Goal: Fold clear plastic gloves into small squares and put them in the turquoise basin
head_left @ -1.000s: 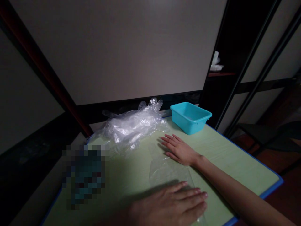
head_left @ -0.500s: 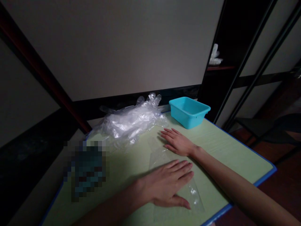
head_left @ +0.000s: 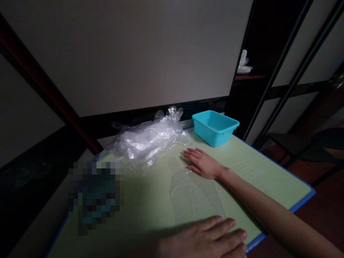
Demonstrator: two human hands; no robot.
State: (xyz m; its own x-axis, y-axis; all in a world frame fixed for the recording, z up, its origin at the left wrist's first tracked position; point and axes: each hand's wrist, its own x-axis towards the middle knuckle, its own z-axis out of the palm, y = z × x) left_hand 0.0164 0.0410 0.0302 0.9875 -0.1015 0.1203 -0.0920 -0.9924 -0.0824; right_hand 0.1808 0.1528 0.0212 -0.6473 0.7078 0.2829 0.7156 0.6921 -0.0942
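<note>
One clear plastic glove (head_left: 190, 200) lies flat on a pale green table (head_left: 258, 168), between and partly beneath a person's two bare hands. It is so thin that the tabletop shows through; its narrow finger end points away from the person, and its wider end comes toward them.

The left hand (head_left: 206, 238) reaches in from the lower left, palm down over the glove's near end, fingers straight and slightly spread, pointing right. Whether that palm presses on the plastic cannot be told. The right hand (head_left: 202, 164) lies palm down beside the glove's far right portion, its fingers extended leftward and its thumb side at the plastic; contact there is hard to make out. Neither hand is curled round anything.

Beyond them, at the back of the table, is a shiny heap of clear plastic gloves (head_left: 150, 138), with finger shapes sticking up. A turquoise basin (head_left: 205, 132) stands to its right, near the back corner. A dark blurred-out object (head_left: 100, 195) sits at the table's left. Behind rises a grey cabinet panel (head_left: 161, 53); at the right is a dark chair (head_left: 286, 143).
</note>
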